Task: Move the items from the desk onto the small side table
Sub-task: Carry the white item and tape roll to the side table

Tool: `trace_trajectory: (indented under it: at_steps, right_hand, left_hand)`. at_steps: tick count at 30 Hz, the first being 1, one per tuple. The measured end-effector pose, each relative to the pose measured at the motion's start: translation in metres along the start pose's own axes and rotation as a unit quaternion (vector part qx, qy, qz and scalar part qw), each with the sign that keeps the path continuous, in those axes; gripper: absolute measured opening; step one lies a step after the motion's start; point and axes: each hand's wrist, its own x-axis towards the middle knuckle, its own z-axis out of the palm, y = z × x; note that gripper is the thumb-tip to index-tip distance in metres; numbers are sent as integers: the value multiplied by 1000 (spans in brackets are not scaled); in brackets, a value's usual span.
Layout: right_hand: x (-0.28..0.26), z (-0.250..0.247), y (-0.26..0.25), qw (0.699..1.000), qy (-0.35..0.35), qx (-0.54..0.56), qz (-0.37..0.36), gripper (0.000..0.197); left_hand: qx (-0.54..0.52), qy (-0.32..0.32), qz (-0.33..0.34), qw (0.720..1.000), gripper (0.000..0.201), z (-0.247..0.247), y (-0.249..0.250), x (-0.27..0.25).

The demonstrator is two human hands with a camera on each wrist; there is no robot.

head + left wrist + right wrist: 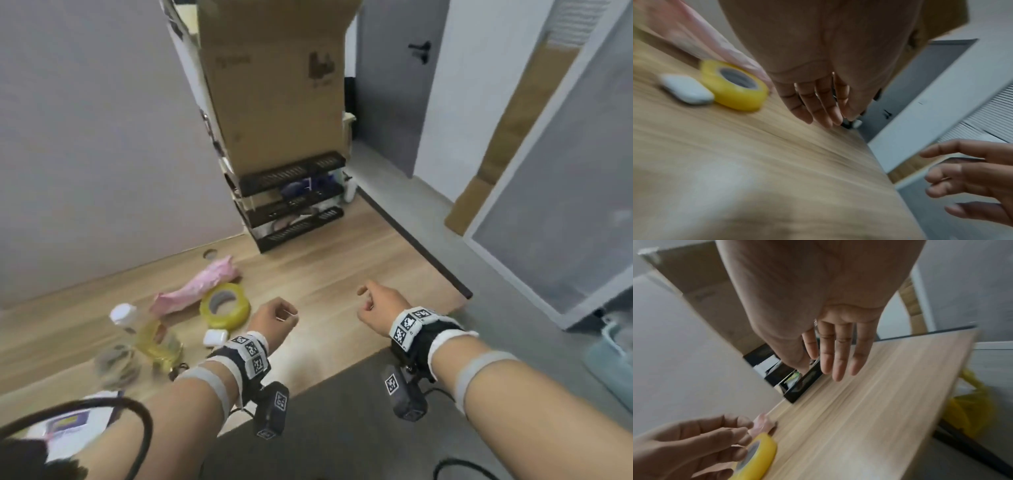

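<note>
On the left of the wooden desk (325,274) lie a pink bag (197,286), a yellow tape roll (225,305), a white earbud case (215,337) and a bottle of yellow liquid with a white cap (144,334). My left hand (277,317) hovers just right of the tape, fingers relaxed, holding nothing. My right hand (376,305) hangs above bare desk further right, also holding nothing. The left wrist view shows the tape roll (733,86) and the case (686,91) left of my straight fingers (818,105). In the right wrist view my fingers (836,350) point along the desk.
A black tiered rack (294,202) bearing a tall cardboard box (274,85) stands at the desk's far end. Keys (178,368) and a booklet (68,421) lie near the front left. The desk's right edge (428,253) drops to grey floor. A yellow bag (970,402) sits below.
</note>
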Motion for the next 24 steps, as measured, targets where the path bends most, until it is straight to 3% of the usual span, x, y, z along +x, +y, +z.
trace_trajectory:
  at_steps: [6, 9, 13, 16, 21, 24]
  right_hand:
    - [75, 66, -69, 988, -109, -50, -96, 36]
    - [112, 92, -90, 976, -149, -85, -137, 38]
    - [151, 120, -110, 962, -186, -111, -169, 45]
    - [177, 142, -126, 944, -206, -151, -207, 52]
    - [207, 173, -154, 880, -238, -227, -344, 61]
    - [219, 189, -166, 833, -238, -296, -401, 66]
  left_hand:
    - [25, 103, -131, 986, 11, -69, -89, 3]
    - [62, 136, -214, 965, 34, -80, -120, 9]
    - [149, 67, -264, 951, 69, -80, -136, 22]
    - [156, 37, -280, 947, 70, -73, -147, 41]
    - [173, 106, -272, 941, 47, -64, -156, 57]
    - [197, 107, -279, 934, 48, -62, -157, 61]
